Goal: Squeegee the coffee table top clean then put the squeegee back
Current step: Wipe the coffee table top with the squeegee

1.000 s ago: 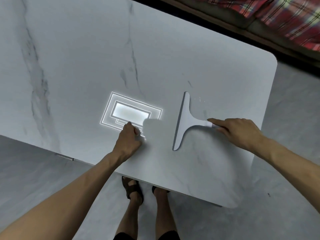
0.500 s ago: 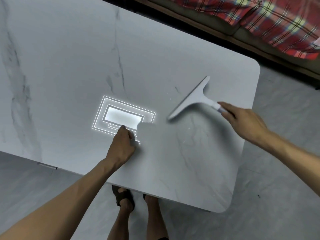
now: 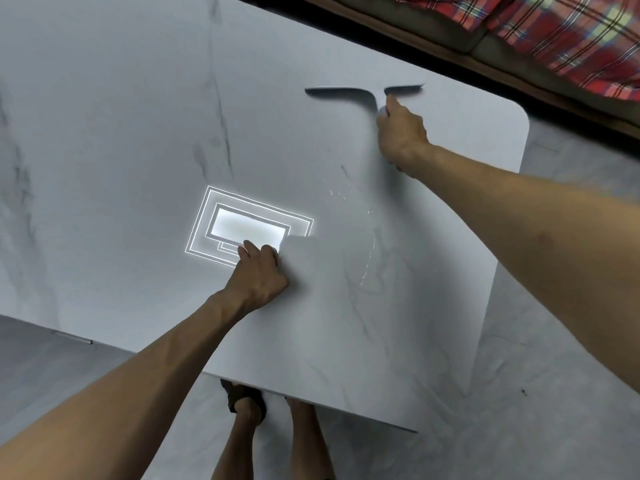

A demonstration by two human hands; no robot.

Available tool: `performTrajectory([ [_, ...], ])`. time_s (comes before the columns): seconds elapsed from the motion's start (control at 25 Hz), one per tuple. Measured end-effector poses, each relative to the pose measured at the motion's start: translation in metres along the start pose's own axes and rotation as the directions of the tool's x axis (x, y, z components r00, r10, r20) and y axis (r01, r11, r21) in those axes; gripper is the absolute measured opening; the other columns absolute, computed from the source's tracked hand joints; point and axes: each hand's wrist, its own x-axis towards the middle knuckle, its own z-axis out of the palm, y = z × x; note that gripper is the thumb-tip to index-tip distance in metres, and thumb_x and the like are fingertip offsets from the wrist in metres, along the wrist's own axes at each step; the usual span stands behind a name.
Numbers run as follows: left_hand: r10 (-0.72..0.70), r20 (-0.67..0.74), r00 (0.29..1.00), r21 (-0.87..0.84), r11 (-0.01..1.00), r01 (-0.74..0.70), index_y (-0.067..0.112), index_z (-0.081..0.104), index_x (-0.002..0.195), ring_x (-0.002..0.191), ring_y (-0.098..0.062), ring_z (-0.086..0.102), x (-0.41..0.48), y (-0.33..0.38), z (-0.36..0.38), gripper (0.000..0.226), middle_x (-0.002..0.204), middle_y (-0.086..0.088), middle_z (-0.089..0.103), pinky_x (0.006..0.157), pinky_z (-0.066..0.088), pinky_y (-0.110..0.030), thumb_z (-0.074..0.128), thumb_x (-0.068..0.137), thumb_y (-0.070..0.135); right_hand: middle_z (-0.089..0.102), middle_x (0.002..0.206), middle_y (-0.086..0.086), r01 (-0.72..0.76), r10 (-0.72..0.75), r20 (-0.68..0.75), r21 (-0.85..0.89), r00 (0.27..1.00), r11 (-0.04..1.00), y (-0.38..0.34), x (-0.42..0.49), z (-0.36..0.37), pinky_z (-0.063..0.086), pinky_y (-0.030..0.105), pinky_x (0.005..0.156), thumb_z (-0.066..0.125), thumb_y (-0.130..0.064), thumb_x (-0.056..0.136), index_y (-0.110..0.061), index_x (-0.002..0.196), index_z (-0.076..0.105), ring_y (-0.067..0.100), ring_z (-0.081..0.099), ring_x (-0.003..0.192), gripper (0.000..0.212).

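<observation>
The white marble coffee table top (image 3: 121, 140) fills most of the view. A white squeegee (image 3: 346, 91) lies with its blade crosswise near the table's far right corner. My right hand (image 3: 400, 135) grips its handle, which the hand mostly hides. My left hand (image 3: 258, 271) rests on the table near the front edge with its fingers curled and holding nothing. A thin arc of water streaks (image 3: 367, 251) glints on the surface between my two hands.
A ceiling light's bright reflection (image 3: 246, 225) shines on the table just beyond my left hand. A red plaid cloth (image 3: 554, 32) on a sofa runs past the table's far edge. Grey floor (image 3: 561, 358) lies to the right, and my feet (image 3: 246, 403) stand under the front edge.
My right hand has swung the squeegee away from me toward the far right corner, turning the blade from lengthwise to crosswise. My left hand has stayed in place on the table.
</observation>
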Motion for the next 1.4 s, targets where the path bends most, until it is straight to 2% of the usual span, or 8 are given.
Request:
performTrajectory([
  [0.2,0.001,0.008,1.0,-0.026,1.0,-0.001,0.0,0.048,0.121,0.134,-0.047,0.031,-0.002,-0.004,-0.001,0.042,0.147,-0.029,0.027,0.105,0.037,-0.048,0.057,0.085,0.018,0.061,0.125,0.018,0.205,-0.184,0.118,-0.196,0.976,0.959,0.037,-0.067,0.009,0.044,0.043,0.088,0.031,-0.027,0.103,-0.029,0.148,0.028,0.043,0.053,0.11,0.046],
  [0.32,0.006,0.007,1.0,-0.037,0.999,-0.006,0.0,0.046,0.105,0.13,-0.05,0.029,-0.007,-0.004,-0.002,0.028,0.139,-0.038,0.03,0.102,0.039,-0.048,0.052,0.082,0.015,0.066,0.115,0.015,0.248,-0.198,0.201,-0.271,0.96,0.93,0.089,-0.12,-0.001,0.049,0.041,0.082,0.032,-0.033,0.103,-0.039,0.149,0.024,0.04,0.061,0.099,0.047],
  [0.52,0.002,0.032,1.0,-0.017,1.0,-0.002,-0.006,0.047,0.115,0.136,-0.053,0.021,-0.01,-0.002,0.0,0.043,0.141,-0.043,0.025,0.109,0.033,-0.048,0.046,0.08,0.019,0.07,0.114,0.0,0.255,-0.124,0.301,-0.449,0.946,0.856,0.147,-0.178,-0.047,0.054,0.041,0.077,0.031,-0.039,0.102,-0.043,0.148,0.024,0.028,0.066,0.092,0.047],
  [0.72,-0.035,0.051,0.998,-0.021,0.999,0.036,-0.007,0.04,0.123,0.144,-0.053,0.002,-0.014,0.006,-0.003,0.049,0.146,-0.045,0.016,0.116,0.021,-0.048,0.024,0.084,0.018,0.066,0.12,0.014,0.211,-0.187,0.117,-0.261,0.975,0.942,0.098,-0.096,-0.08,0.047,0.043,0.092,0.038,-0.039,0.1,-0.032,0.137,0.047,0.04,0.06,0.108,0.038],
  [0.84,-0.014,0.041,0.999,0.007,1.0,0.014,-0.01,0.037,0.131,0.144,-0.049,0.008,-0.015,0.012,-0.006,0.043,0.15,-0.034,0.016,0.114,0.026,-0.049,0.04,0.092,0.008,0.064,0.107,0.02,0.096,-0.095,0.017,-0.15,0.995,0.984,0.06,-0.015,-0.075,0.05,0.042,0.073,0.031,-0.037,0.099,-0.022,0.114,0.053,0.039,0.059,0.088,0.031],
  [0.96,-0.013,0.045,0.999,0.026,1.0,0.012,-0.009,0.037,0.136,0.143,-0.05,0.013,-0.014,0.017,-0.007,0.049,0.151,-0.031,0.017,0.115,0.026,-0.052,0.047,0.091,0.009,0.062,0.108,0.024,-0.112,0.113,0.016,-0.04,0.994,0.993,0.046,0.018,-0.054,0.042,0.032,0.048,0.028,-0.035,0.097,-0.02,0.119,0.05,0.03,0.053,0.069,0.035],
  [1.16,0.006,0.058,0.998,0.076,0.997,-0.01,-0.008,0.036,0.131,0.143,-0.054,0.004,-0.012,0.01,-0.002,0.045,0.15,-0.042,0.008,0.116,0.022,-0.048,0.041,0.088,0.007,0.062,0.111,0.025,-0.003,0.013,0.045,-0.212,0.999,0.977,0.089,-0.071,-0.021,0.043,0.042,0.079,0.029,-0.024,0.103,-0.017,0.145,0.029,0.044,0.057,0.102,0.043],
  [1.4,0.138,-0.034,0.99,0.116,0.984,-0.133,-0.003,0.047,0.118,0.126,-0.052,0.034,-0.006,0.034,0.015,0.045,0.135,-0.037,0.034,0.105,0.035,-0.05,0.049,0.078,0.018,0.064,0.071,0.008,0.019,0.046,0.221,-0.283,0.974,0.959,0.15,-0.194,-0.049,0.046,0.032,0.061,0.034,-0.033,0.103,-0.026,0.15,0.028,0.023,0.057,0.058,0.048],
])
